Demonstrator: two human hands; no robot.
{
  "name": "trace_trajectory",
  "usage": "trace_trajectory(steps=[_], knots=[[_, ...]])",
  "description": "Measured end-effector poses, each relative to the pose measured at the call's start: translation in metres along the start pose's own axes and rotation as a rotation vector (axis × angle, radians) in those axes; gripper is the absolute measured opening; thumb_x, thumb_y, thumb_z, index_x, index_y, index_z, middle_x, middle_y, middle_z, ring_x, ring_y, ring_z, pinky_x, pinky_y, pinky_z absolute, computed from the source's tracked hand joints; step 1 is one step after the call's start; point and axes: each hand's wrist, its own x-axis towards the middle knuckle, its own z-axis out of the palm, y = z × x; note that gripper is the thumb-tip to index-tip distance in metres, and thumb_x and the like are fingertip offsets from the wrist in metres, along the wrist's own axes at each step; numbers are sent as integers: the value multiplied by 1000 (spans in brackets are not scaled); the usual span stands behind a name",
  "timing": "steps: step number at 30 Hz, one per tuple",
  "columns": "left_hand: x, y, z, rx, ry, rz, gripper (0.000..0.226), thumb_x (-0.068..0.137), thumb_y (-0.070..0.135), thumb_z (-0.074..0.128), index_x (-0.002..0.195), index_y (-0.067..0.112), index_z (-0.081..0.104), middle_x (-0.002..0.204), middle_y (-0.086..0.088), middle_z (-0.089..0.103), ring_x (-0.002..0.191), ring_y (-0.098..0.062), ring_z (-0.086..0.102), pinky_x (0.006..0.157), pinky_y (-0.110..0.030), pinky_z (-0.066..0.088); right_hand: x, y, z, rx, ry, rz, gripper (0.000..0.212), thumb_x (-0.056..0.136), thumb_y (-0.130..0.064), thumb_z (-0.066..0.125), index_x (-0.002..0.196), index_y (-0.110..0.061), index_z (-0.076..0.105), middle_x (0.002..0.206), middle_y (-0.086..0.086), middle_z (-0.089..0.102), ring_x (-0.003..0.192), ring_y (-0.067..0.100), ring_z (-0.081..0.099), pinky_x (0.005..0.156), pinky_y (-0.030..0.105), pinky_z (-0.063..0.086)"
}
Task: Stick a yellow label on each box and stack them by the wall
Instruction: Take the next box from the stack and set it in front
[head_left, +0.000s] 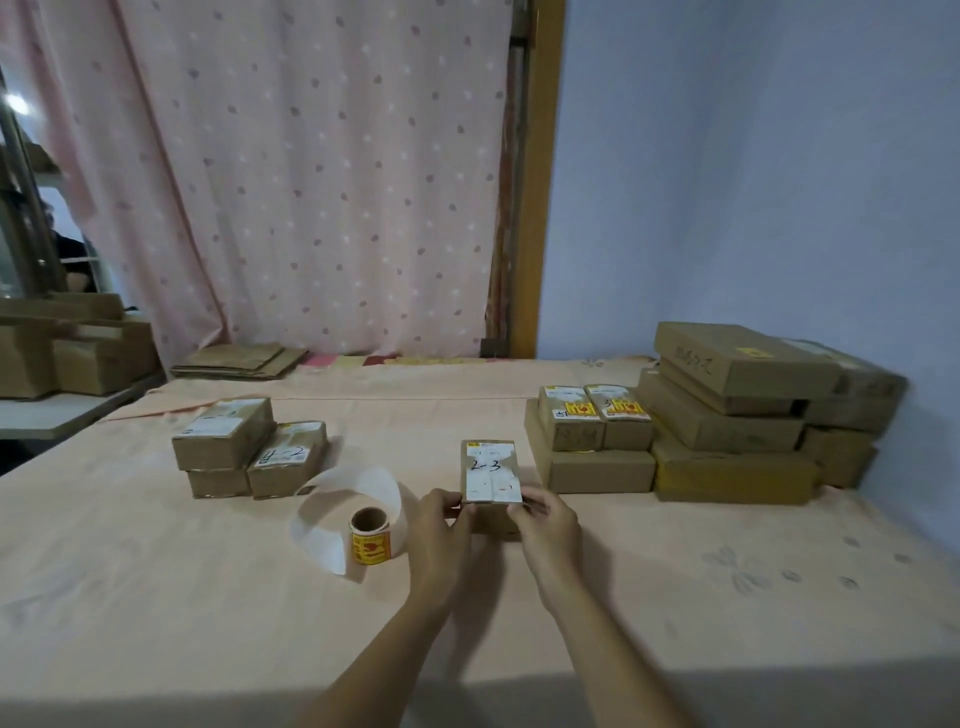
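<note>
I have both hands on the small cardboard box (491, 470) marked "2-3" in black pen. My left hand (441, 525) pinches its near left corner, thumb and fingers curled round the edge. My right hand (548, 522) pinches the near right corner the same way. The box lies flat on the peach bedsheet (675, 597), its length running away from my fingertips. A white shipping label covers most of its top. A small yellow patch shows at the far left corner, but I cannot tell whether it is one of the stickers.

Just left of my left hand the roll of yellow labels (370, 538) stands on end, core upward, with one yellow-and-red sticker facing me. A white strip of backing paper (358, 486) loops out from it, curling beyond and to the left of the roll. Farther left of that hand and beyond it sits a cluster of three brown boxes (249, 449), with white shipping labels on the two tops I can see.

Beyond and right of my right hand, the stacked boxes (727, 415) stand against the blue wall (753, 182). Nearest my hand, two small boxes (595, 415) sit side by side on a flatter one, each with a yellow label on top.

Straight beyond both hands hangs a pink dotted curtain (311, 182), with flattened cardboard (239, 361) at its foot.
</note>
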Motion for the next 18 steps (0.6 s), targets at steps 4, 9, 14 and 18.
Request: trace_trajectory(steps=[4, 9, 14, 18], knots=[[-2, -7, 1, 33, -38, -5, 6, 95, 17, 64, 99, 20, 61, 99, 7, 67, 91, 3, 59, 67, -15, 44, 0, 5, -2, -19, -4, 36, 22, 84, -4, 70, 98, -21, 73, 95, -13, 74, 92, -1, 68, 68, 11, 49], [-9, -14, 1, 3, -81, -28, 5, 97, 17, 60, 101, 20, 59, 103, 7, 67, 95, -4, 63, 75, -25, 51, -2, 11, -2, -20, 0, 51, 21, 85, -3, 69, 96, -22, 70, 92, -16, 69, 88, -3, 65, 66, 8, 47], [-12, -10, -2, -18, -119, -48, 9, 96, 16, 60, 104, 18, 59, 106, 5, 68, 98, -7, 64, 82, -31, 53, -2, 13, -3, 7, -24, 71, 20, 89, -4, 67, 102, -20, 68, 93, -17, 67, 87, -10, 60, 66, 7, 45], [-11, -4, -7, 30, -172, -62, 17, 94, 16, 59, 110, 18, 55, 112, 1, 65, 100, -11, 61, 81, -27, 50, -4, 10, -6, -23, -56, 85, 21, 90, -8, 65, 106, -21, 67, 100, -12, 69, 93, -1, 63, 72, 13, 47]])
